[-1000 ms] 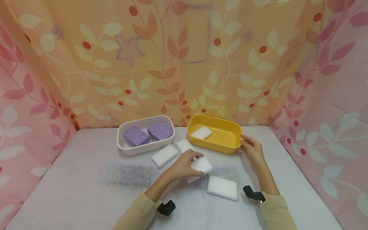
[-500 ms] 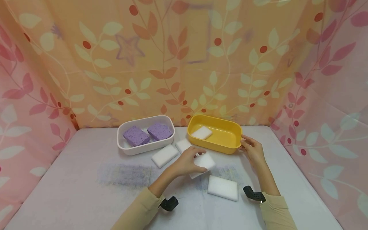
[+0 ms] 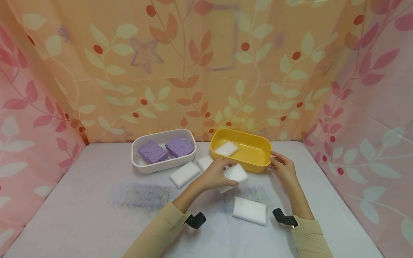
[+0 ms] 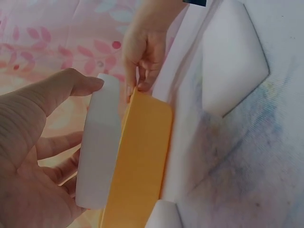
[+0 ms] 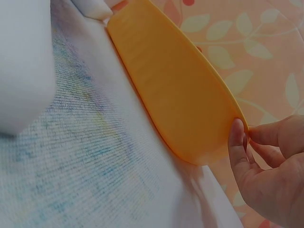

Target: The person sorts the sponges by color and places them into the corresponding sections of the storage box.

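My left hand (image 3: pixel 214 175) holds a white sponge (image 3: pixel 237 173) between thumb and fingers, raised off the table just in front of the yellow tray (image 3: pixel 258 165). In the left wrist view that sponge (image 4: pixel 99 147) stands on edge beside the tray's wall (image 4: pixel 142 152). With thumb and fingers my right hand (image 3: pixel 284 168) pinches the tray's right end; the right wrist view shows the thumb (image 5: pixel 236 135) on the outside of the rim. One white sponge (image 3: pixel 227 148) lies inside the tray at its left. Three more white sponges lie on the table, one (image 3: pixel 205 163) partly hidden by my left hand.
A white tray (image 3: pixel 138 167) with purple sponges (image 3: pixel 152 152) stands left of the yellow one. White sponges lie on the table in front of the trays (image 3: pixel 185 174) and nearer me (image 3: pixel 250 210). A patterned curtain (image 3: pixel 206 89) hangs behind the table.
My left hand has carried its white sponge up and to the right, closer to the yellow tray. The right hand stays at the tray's right end.
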A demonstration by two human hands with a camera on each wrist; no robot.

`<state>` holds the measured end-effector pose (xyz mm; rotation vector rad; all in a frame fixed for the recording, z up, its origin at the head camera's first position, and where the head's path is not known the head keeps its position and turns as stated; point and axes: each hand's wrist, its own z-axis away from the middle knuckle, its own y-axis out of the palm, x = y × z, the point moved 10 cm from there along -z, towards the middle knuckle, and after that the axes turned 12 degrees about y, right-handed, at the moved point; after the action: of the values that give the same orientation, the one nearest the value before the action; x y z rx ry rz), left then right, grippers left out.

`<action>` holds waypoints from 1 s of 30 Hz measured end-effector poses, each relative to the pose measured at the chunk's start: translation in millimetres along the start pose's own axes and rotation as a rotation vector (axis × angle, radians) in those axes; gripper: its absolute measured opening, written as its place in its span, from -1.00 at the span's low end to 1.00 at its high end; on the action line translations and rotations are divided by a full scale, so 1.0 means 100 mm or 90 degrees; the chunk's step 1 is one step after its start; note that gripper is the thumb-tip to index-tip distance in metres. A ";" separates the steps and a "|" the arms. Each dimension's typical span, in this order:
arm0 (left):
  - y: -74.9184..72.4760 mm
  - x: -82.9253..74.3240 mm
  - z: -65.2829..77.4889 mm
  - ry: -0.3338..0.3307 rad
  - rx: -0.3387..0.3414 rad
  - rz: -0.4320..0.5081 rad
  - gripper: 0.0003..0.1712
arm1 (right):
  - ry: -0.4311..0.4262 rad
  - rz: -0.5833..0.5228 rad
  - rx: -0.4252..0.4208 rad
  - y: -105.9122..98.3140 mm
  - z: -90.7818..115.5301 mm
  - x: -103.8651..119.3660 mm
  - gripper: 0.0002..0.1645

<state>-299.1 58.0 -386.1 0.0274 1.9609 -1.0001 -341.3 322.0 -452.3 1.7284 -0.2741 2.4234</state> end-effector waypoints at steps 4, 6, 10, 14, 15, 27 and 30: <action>-0.01 -0.03 -0.06 0.000 -0.001 -0.004 -0.23 | -0.002 0.003 0.001 0.00 0.00 0.00 -0.37; -0.01 -0.04 -0.10 0.001 -0.002 -0.010 -0.24 | -0.001 0.003 0.002 0.00 -0.01 0.00 -0.36; -0.02 -0.06 -0.17 0.007 -0.004 -0.019 -0.25 | 0.001 0.000 0.003 0.00 0.00 0.01 -0.36; -0.03 -0.07 -0.23 0.010 -0.007 -0.031 -0.26 | 0.004 0.003 0.001 0.01 0.00 0.00 -0.36; -0.03 -0.06 -0.24 0.009 -0.007 -0.033 -0.26 | 0.005 0.004 0.001 0.01 0.00 0.00 -0.36; -0.04 -0.06 -0.38 0.020 -0.014 -0.056 -0.28 | -0.004 -0.009 0.007 0.02 -0.01 0.01 -0.37; -0.04 -0.05 -0.42 0.017 -0.016 -0.059 -0.28 | -0.012 -0.010 0.008 0.01 -0.01 0.02 -0.37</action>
<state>-327.7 84.4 -369.0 -0.0646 2.0143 -1.0398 -342.9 321.6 -450.5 1.7529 -0.2465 2.4034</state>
